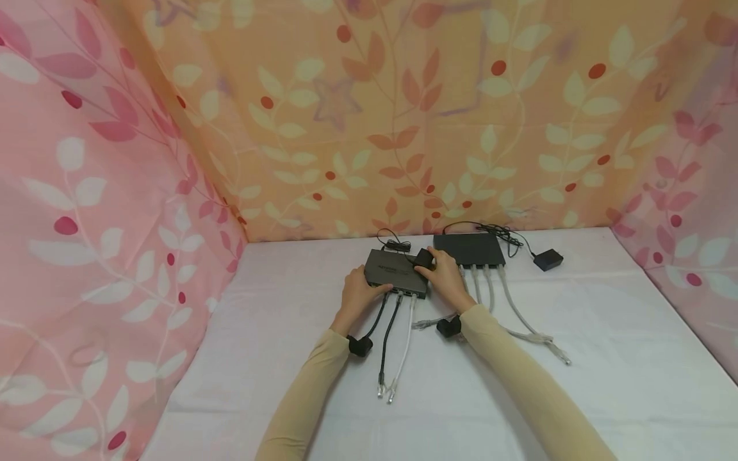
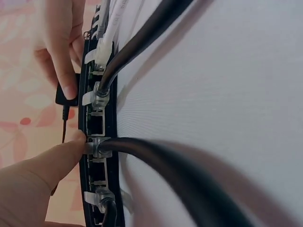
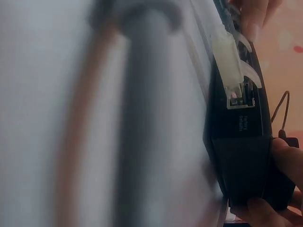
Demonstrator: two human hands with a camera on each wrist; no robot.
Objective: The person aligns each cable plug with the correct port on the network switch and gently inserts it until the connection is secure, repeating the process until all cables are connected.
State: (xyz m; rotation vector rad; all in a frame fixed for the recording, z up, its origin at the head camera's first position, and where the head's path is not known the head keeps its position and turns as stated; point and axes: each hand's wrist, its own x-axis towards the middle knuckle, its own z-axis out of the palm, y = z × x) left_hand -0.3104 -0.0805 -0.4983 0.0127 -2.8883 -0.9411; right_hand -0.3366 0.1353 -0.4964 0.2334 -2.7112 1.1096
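A dark network switch [image 1: 387, 272] lies on the white-covered table, several Ethernet cables in its front ports. My left hand [image 1: 359, 292] grips its left side, the thumb [image 2: 71, 150] on the front top edge beside a plugged-in connector. A small black power adapter [image 1: 424, 258] sits over the switch's top right corner, its thin cord [image 1: 396, 245] bundled behind the switch. My right hand [image 1: 448, 280] holds this adapter at the switch's right end, a fingertip [image 3: 260, 210] at the side of the casing. Black cables [image 1: 389, 336] and a white cable [image 1: 405, 349] trail toward me.
Close on the right stands a second black switch [image 1: 469, 246], with several grey cables [image 1: 512, 307] running forward, some under my right forearm. Its cord leads to another power adapter [image 1: 548, 259]. A patterned cloth [image 1: 334, 160] hangs along the table's back edge.
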